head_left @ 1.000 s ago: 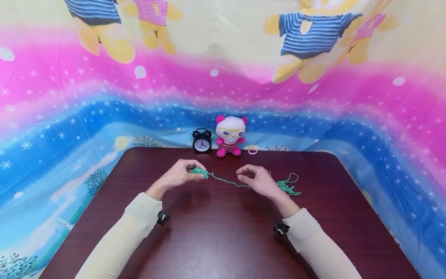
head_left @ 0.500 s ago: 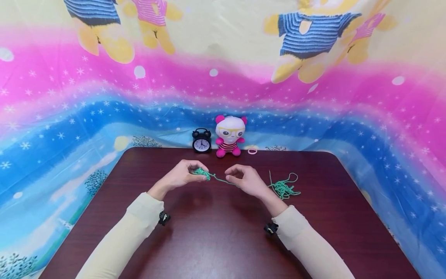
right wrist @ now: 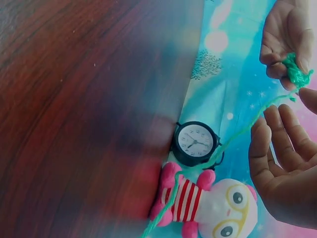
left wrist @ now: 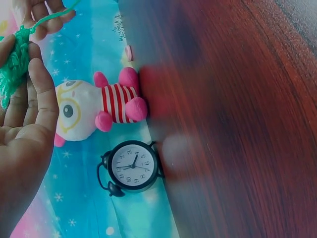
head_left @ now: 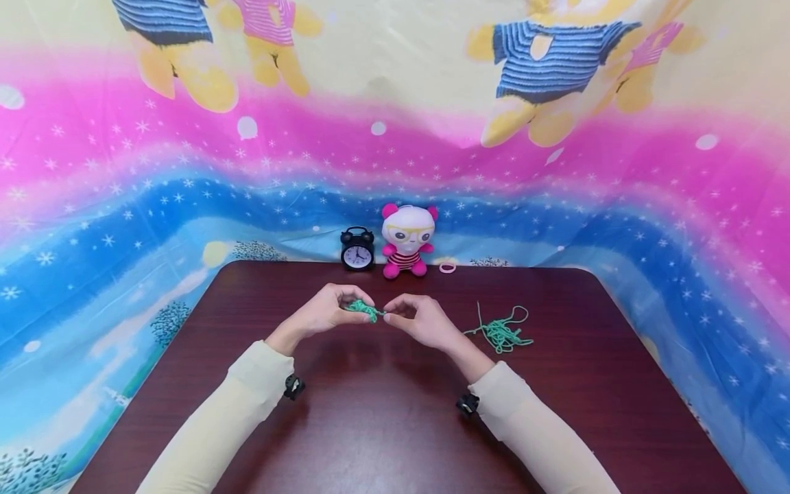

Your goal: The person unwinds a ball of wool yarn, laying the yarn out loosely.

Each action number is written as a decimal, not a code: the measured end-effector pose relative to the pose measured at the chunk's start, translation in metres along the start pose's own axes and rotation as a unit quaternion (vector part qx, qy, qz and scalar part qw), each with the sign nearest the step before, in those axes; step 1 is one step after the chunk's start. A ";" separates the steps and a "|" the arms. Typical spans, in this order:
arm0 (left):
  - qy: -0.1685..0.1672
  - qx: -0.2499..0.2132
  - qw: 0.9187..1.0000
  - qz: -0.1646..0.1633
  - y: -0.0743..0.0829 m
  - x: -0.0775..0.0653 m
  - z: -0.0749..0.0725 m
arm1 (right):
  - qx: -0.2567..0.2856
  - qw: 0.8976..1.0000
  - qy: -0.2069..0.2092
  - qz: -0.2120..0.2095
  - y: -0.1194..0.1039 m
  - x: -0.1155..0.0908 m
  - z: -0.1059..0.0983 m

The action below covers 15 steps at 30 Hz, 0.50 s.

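My left hand (head_left: 317, 309) pinches a small bunched piece of green yarn (head_left: 363, 310) between thumb and fingers, raised over the table. In the left wrist view the yarn bunch (left wrist: 17, 64) looks looped and knotted. Right beside it, the thumb and index finger of my right hand (head_left: 427, 324) pinch the yarn where it leaves the bunch. From there a single green strand (right wrist: 237, 134) trails down in the right wrist view. On the table, right of my right hand, lies a loose tangle of the same green yarn (head_left: 503, 335).
A black alarm clock (head_left: 358, 250) and a pink-and-white plush panda (head_left: 409, 240) stand at the table's back edge. A pale pink ring (head_left: 447, 268) lies right of the plush. Behind the dark red-brown table (head_left: 382, 425) hangs a printed cloth (head_left: 308, 158).
My right hand has moved left along the strand, up to the yarn bunch in my left hand. The left hand has shifted slightly right. The tangle on the table is now more fully visible.
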<state>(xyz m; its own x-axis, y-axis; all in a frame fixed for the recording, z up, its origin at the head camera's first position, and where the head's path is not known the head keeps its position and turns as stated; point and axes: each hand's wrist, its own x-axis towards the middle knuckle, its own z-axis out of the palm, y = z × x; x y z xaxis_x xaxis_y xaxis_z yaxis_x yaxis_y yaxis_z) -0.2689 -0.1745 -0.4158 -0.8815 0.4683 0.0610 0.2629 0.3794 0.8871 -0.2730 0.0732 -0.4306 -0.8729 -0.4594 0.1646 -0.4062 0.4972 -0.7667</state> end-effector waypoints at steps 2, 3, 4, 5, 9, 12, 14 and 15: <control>-0.002 0.000 1.000 0.001 -0.001 0.001 0.001 | -0.007 1.000 -0.003 -0.001 0.001 0.001 0.002; -0.002 0.001 1.000 0.001 -0.001 0.001 0.001 | -0.013 1.000 -0.003 -0.002 0.001 0.002 0.003; -0.002 0.001 1.000 0.002 -0.001 0.001 0.002 | -0.019 1.000 -0.002 -0.005 0.002 0.002 0.004; -0.002 0.001 1.000 0.003 -0.001 0.002 0.002 | -0.023 1.000 0.000 -0.007 0.002 0.002 0.005; 0.001 0.000 1.000 0.007 -0.003 0.002 0.002 | -0.034 0.999 0.017 -0.015 0.003 0.000 0.003; 0.011 -0.002 1.000 0.003 -0.004 0.000 0.000 | -0.031 0.999 0.032 -0.014 0.004 -0.001 -0.004; 0.019 -0.004 1.000 -0.001 -0.005 -0.001 -0.001 | -0.029 0.999 0.043 -0.012 0.006 -0.001 -0.010; 0.023 -0.007 1.000 -0.004 -0.005 -0.001 -0.002 | -0.027 0.998 0.047 -0.010 0.007 -0.001 -0.014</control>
<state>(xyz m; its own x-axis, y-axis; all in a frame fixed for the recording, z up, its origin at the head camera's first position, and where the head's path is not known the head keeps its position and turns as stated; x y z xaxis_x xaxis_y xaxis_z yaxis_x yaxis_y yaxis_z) -0.2703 -0.1786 -0.4193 -0.9009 0.4277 0.0740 0.2498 0.3716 0.8942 -0.2785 0.0875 -0.4277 -0.8850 -0.3993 0.2396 -0.4359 0.5292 -0.7280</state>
